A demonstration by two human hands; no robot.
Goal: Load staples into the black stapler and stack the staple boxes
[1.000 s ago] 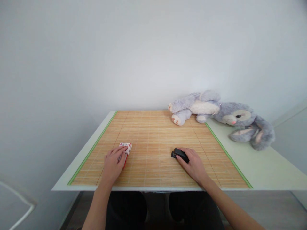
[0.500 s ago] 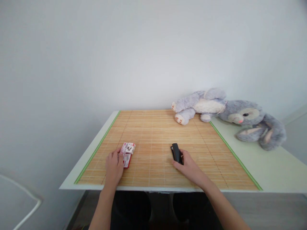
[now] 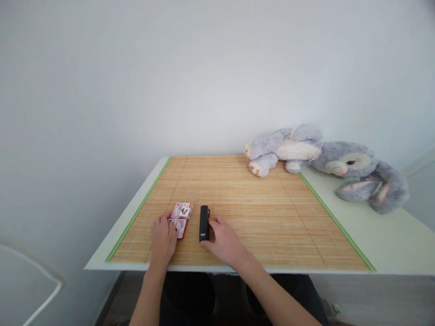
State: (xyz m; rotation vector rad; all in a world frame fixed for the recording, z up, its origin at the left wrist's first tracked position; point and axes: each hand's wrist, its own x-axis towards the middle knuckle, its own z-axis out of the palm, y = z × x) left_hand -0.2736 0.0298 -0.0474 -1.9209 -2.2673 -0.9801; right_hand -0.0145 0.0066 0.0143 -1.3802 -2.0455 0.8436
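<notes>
A small black stapler lies on the bamboo mat, pointing away from me. My right hand rests beside it with its fingers curled against the stapler's right side. A red and white small box lies just left of the stapler. On that box's near left corner rest the fingertips of my left hand, palm down.
A grey plush rabbit lies on its side at the table's far right, partly on the mat. The mat covers a pale table set against a white wall. The table's front edge is close to my arms.
My right hand slid the black stapler left across the mat until it lay beside the box. My left hand stayed on the box.
</notes>
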